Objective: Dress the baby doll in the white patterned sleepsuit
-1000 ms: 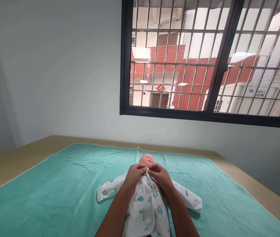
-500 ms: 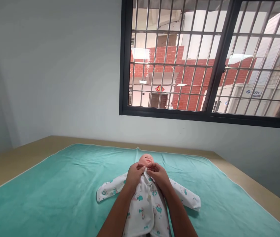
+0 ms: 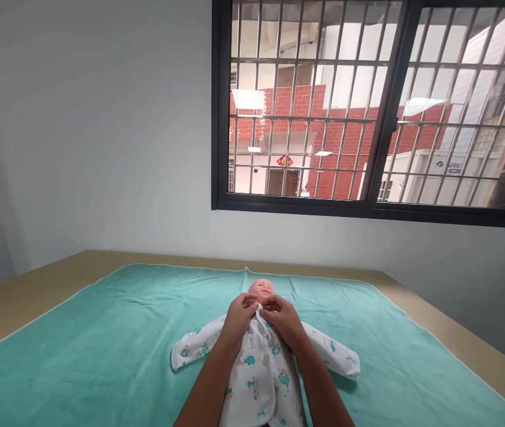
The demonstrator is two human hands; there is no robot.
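A baby doll lies on its back on a teal towel, dressed in a white printed garment with both sleeves spread out. My left hand and my right hand meet at the garment's neckline just under the doll's chin. Both hands pinch the white fabric edges there, fingers closed. My forearms cover part of the doll's chest.
The towel covers a tan table pushed against a white wall. A barred window with a dark frame fills the upper right, showing a red brick building outside.
A loose white tie string that hung down the garment's front a second ago is no longer visible. Both hands stay pinched at the neckline, and the view has shifted slightly.
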